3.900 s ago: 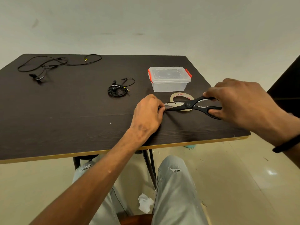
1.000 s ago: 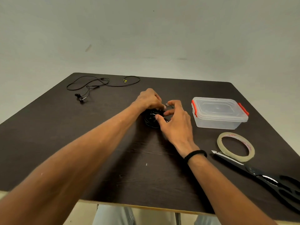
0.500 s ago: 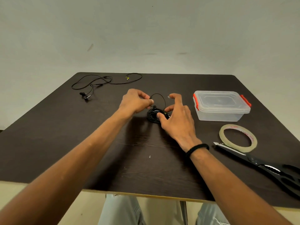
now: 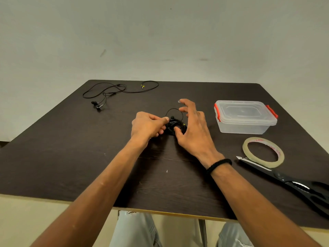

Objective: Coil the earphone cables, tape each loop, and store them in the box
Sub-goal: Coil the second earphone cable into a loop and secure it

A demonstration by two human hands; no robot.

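Left of the lidded box [image 4: 244, 118], the left hand [image 4: 146, 126] pinches the coiled earphones [image 4: 175, 126]; the right hand [image 4: 193, 128], fingers spread, presses them, perhaps carrying tape. A second pair [image 4: 114, 91] lies uncoiled beyond.

Table [image 4: 71, 157] dark matt woodgrain; box [image 4: 245, 122] clear glossy plastic; tape roll [image 4: 263, 152] translucent, shiny; scissors [image 4: 292, 186] black handles.

- The scissors [image 4: 292, 184] have left the right hand [image 4: 193, 129] and now lie at 4 o'clock on the table.
- Both hands have gone to the coiled earphones [image 4: 175, 126].
- The left hand [image 4: 146, 126] has closed in, now pinching the coil.
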